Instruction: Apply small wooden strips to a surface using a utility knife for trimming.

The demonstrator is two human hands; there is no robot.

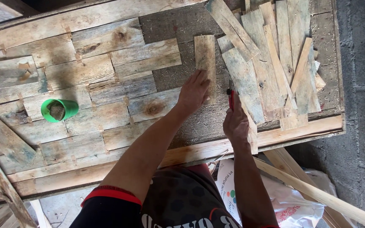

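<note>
- Head view: the left hand (194, 90) is lying flat and open, fingers spread, pressing down on a short plank (205, 63) that is resting on the bare dark backing of the big panel (182, 25); it looks as though the palm is pinning the plank so it is not sliding.
- The plank is sitting upright in the frame, just right of the patchwork of planks (85, 84) already covering the panel's left part, and touching the heap of loose planks (275, 55) piled on the right.
- The right hand (235, 122) is curling shut around a thin red tool (231, 98), probably a pencil or marker, its tip pointing up just beside the plank's lower right edge.
- Both forearms are reaching forward from the body, the left angled across, the right nearly straight.
- A green cup (58, 109) is lying on its side on the patchwork, well apart from both hands.
- A white sack (292, 207) is sitting on the floor below the panel's edge.
</note>
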